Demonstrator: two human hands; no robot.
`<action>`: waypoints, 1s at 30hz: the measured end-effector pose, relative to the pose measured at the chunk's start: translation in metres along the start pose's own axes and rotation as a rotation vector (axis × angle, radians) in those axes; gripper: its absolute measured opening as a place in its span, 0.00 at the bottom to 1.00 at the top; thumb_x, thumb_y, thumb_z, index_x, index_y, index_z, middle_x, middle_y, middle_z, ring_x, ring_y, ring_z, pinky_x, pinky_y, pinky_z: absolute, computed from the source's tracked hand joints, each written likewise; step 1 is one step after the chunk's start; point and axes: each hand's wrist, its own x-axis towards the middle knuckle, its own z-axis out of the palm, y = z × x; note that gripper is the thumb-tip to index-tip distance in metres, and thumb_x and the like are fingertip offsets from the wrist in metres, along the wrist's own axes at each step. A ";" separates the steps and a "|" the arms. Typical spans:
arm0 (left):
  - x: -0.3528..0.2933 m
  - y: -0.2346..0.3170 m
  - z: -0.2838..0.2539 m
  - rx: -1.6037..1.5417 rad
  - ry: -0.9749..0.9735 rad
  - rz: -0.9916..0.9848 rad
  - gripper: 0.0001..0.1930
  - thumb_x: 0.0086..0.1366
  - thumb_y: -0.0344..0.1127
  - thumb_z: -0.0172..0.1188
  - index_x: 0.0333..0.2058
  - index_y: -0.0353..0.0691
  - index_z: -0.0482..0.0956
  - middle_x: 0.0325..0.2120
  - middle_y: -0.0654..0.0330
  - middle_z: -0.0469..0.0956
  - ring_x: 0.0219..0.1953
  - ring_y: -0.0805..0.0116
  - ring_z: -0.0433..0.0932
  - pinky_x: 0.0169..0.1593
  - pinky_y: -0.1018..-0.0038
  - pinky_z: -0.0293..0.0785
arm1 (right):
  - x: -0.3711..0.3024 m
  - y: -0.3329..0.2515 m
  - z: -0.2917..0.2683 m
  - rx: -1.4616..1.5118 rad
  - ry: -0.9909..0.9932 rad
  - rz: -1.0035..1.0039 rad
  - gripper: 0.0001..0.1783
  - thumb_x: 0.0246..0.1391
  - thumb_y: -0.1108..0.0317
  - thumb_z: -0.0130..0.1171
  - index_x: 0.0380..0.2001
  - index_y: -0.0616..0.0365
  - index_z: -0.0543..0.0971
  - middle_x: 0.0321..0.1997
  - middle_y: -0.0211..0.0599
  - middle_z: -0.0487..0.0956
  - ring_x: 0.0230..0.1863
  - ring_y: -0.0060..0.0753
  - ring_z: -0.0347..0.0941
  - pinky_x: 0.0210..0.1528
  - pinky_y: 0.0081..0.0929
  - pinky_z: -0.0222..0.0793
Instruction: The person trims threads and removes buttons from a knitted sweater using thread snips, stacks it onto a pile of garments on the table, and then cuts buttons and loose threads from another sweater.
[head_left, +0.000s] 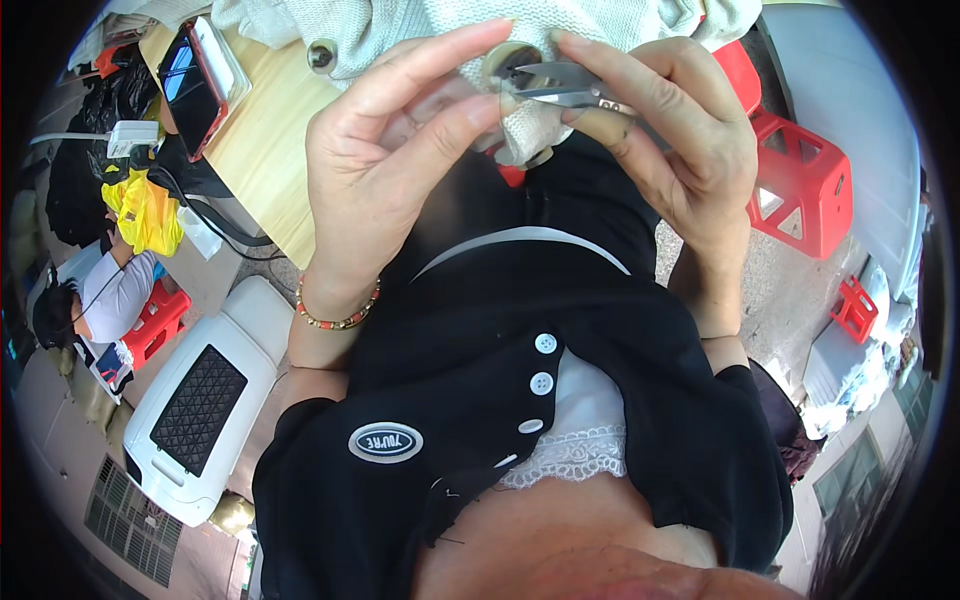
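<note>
Pale knit garment [400,35] drapes over the top of the view, with a round dark button [511,62] on it between my hands. My left hand [385,150] is closed at the garment's edge; its index finger reaches above the button and its thumb lies just below. A thin dark thread seems to run near the thumb tip. In my right hand [670,120] is a small pair of thread snips [570,92]. Their blades are apart and point left, right beside the button. A second button [322,56] shows on the garment farther left.
A light wooden tabletop [270,140] at the left carries a red-cased phone [193,90]. A white charger [132,138] and a yellow plastic bag [143,212] are beside it. Red plastic stools [805,185] stand at the right. A person [105,290] sits at far left.
</note>
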 end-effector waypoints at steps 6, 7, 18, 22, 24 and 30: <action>0.000 0.001 0.002 0.088 -0.012 0.033 0.21 0.58 0.15 0.58 0.53 0.29 0.74 0.42 0.60 0.74 0.39 0.78 0.75 0.43 0.83 0.71 | 0.002 -0.001 0.009 0.006 0.010 0.059 0.26 0.40 0.68 0.69 0.47 0.55 0.81 0.27 0.30 0.71 0.26 0.22 0.67 0.28 0.20 0.62; -0.001 0.002 0.002 0.087 -0.010 0.033 0.21 0.58 0.15 0.58 0.53 0.29 0.74 0.42 0.60 0.74 0.39 0.78 0.75 0.43 0.83 0.71 | 0.003 -0.001 0.010 0.003 0.011 0.055 0.25 0.40 0.68 0.69 0.47 0.54 0.82 0.27 0.30 0.71 0.26 0.22 0.67 0.28 0.20 0.62; -0.001 -0.009 -0.008 0.296 0.009 0.148 0.19 0.60 0.20 0.59 0.52 0.28 0.73 0.45 0.53 0.78 0.44 0.73 0.77 0.47 0.81 0.73 | 0.001 0.013 0.014 0.135 0.069 0.080 0.20 0.43 0.73 0.68 0.44 0.61 0.82 0.27 0.32 0.73 0.27 0.22 0.69 0.30 0.18 0.63; 0.000 -0.018 -0.006 0.132 0.076 0.184 0.17 0.59 0.19 0.60 0.49 0.29 0.76 0.42 0.60 0.76 0.37 0.78 0.76 0.42 0.84 0.72 | -0.001 0.012 0.018 0.098 0.049 0.196 0.21 0.44 0.70 0.69 0.45 0.61 0.81 0.24 0.32 0.73 0.25 0.25 0.68 0.26 0.21 0.62; -0.001 -0.022 -0.007 0.012 0.136 0.093 0.13 0.63 0.25 0.59 0.47 0.30 0.78 0.38 0.61 0.79 0.37 0.80 0.76 0.41 0.85 0.71 | 0.000 0.011 0.019 0.123 0.092 0.168 0.21 0.45 0.69 0.69 0.45 0.61 0.81 0.24 0.32 0.73 0.24 0.25 0.68 0.26 0.21 0.62; 0.001 -0.025 -0.015 0.082 0.120 0.031 0.16 0.70 0.35 0.52 0.48 0.26 0.75 0.43 0.51 0.78 0.43 0.72 0.78 0.47 0.73 0.79 | -0.002 0.011 0.017 0.114 0.035 0.082 0.20 0.42 0.73 0.68 0.44 0.61 0.82 0.27 0.33 0.73 0.28 0.23 0.69 0.31 0.18 0.64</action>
